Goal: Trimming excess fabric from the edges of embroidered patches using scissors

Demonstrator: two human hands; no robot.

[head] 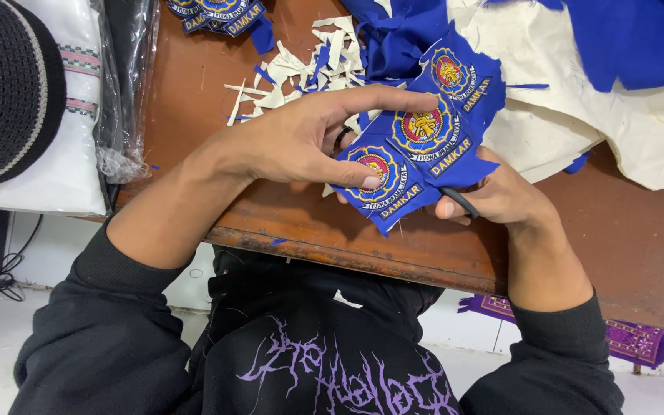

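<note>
Blue embroidered strip of badges point(416, 150) sits at the frame's centre, above the brown table point(624, 246) edge. Your left hand point(301, 142) pinches its lower badge, thumb on top, fingers spread over the middle one. To the right, your right hand point(501, 196) is closed on a black handle point(461, 202), likely scissors, half hidden under the cloth. With blades unseen beneath the strip, you risk nicking a badge border or your left fingertips; the loose upper badge could sag and skew the cut.

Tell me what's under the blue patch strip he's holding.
Under the patch strip: the right hand gripping a black handle, left hand fingers, and the brown table. The tool's working end is covered, so unidentifiable.
</note>
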